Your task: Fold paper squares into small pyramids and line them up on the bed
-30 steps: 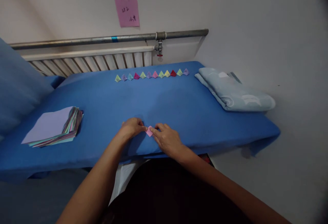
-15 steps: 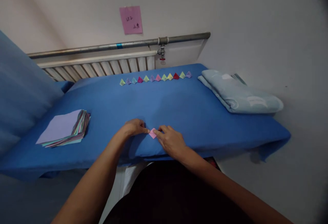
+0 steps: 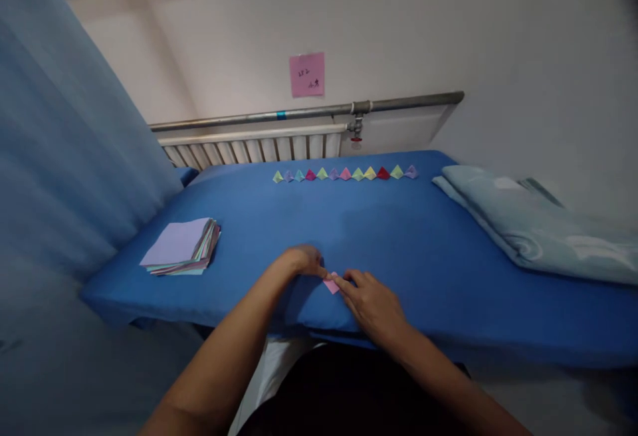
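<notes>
A small folded pink paper [image 3: 331, 286] lies on the blue-covered bed near its front edge. My left hand [image 3: 305, 261] is curled, with its fingertips pressing the paper's upper left corner. From the other side my right hand [image 3: 375, 304] presses the upper right of the paper with thumb and finger, its other fingers bent. The fingertips hide the paper's top part. Further back, a row of several small folded paper pieces [image 3: 345, 174] in green, purple, blue, pink, yellow and red runs across the bed.
A stack of coloured paper sheets [image 3: 177, 243] with a lilac one on top sits at left. At right lies a folded pale green blanket [image 3: 538, 230]. Behind the bed are a radiator [image 3: 259, 149] and pipe [image 3: 319, 113]; a blue curtain [image 3: 74, 123] hangs at left.
My view has swung left and up, so the scene sits further right and lower. Both hands stay at the pink paper, their fingertips now covering more of its upper edge.
</notes>
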### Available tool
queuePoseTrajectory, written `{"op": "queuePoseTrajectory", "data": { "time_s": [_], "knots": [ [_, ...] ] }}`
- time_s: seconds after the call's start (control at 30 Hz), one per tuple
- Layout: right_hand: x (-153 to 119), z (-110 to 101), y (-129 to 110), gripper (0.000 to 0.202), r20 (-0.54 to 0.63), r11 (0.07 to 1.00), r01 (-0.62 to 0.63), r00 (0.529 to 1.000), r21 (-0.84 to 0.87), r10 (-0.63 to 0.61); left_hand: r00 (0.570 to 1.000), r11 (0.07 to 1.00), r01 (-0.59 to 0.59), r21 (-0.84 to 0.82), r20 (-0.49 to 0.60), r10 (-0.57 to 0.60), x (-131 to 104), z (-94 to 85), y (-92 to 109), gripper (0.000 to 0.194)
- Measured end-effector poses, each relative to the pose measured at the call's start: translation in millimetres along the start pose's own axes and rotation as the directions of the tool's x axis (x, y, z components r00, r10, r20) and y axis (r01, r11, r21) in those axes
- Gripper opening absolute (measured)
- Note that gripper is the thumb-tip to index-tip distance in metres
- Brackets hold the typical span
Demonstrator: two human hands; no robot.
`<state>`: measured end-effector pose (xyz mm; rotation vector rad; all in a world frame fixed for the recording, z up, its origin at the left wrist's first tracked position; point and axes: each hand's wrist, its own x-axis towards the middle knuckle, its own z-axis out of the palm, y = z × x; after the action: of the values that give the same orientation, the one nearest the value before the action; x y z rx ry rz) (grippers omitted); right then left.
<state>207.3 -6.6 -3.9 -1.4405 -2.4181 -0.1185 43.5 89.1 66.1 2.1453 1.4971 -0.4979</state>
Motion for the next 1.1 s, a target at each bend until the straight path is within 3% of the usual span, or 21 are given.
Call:
{"op": "queuePoseTrajectory", "data": {
  "time_s": [0.73, 1.1],
  "knots": [
    [-13, -9, 3, 0.031, 0.012, 0.976, -0.067, 0.998, 0.206, 0.066, 1.000, 1.000, -0.012, -0.007, -0.021, 0.012, 1, 6.5, -3, 0.035],
    [-15, -1, 5, 0.029, -0.028, 0.993, -0.030, 0.999, 0.114, 0.033, 1.000, 1.000, 0.011, 0.022, 0.018, -0.011, 3, 4.8, -2, 0.041]
  ]
}}
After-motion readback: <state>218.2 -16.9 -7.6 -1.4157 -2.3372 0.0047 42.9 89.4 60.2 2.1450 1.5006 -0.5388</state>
